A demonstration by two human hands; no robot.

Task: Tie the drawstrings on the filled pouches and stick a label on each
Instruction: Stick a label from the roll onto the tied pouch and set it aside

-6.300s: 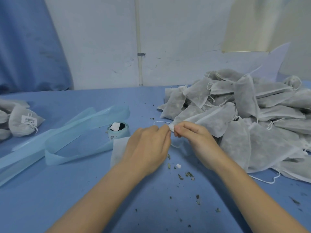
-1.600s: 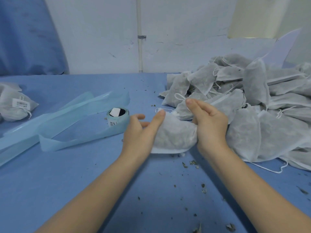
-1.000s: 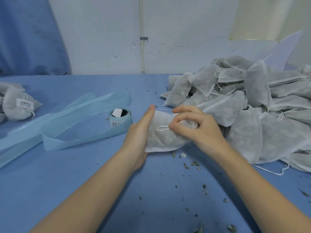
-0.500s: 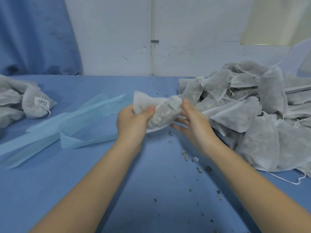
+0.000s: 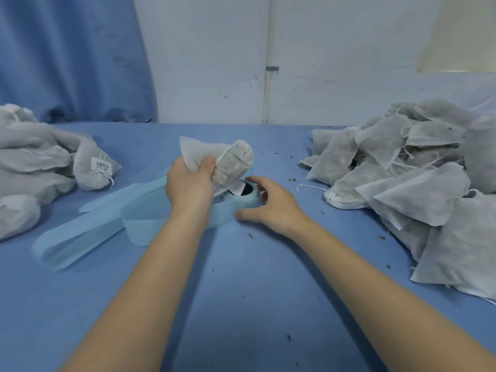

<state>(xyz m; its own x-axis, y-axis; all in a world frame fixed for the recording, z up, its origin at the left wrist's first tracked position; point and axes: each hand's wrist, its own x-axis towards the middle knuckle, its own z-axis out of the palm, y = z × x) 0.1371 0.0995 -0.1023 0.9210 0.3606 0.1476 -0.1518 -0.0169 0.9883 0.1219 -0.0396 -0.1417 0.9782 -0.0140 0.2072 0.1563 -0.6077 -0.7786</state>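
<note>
My left hand [image 5: 189, 183] grips a filled grey pouch [image 5: 230, 165] by its gathered neck and holds it above the table, its white drawstring running across the fabric. Just below the pouch sits the roll of labels [image 5: 245, 196] with its pale blue backing strip. My right hand [image 5: 271, 205] reaches round the roll, thumb at its near side and fingers curved at its far rim. Whether the fingers hold a label is hidden. To the left lies a labelled pouch [image 5: 95, 169] with a barcode sticker.
A large heap of grey pouches [image 5: 418, 183] fills the right side of the blue table [image 5: 241, 277]. A smaller heap of grey pouches [image 5: 29, 159] lies at the left. The loose blue backing strip [image 5: 88, 229] trails left. Dry herb crumbs dot the cloth.
My left hand has carried the pouch left over the label roll. My right hand has let go of the pouch and dropped to the roll. The view has turned left.
</note>
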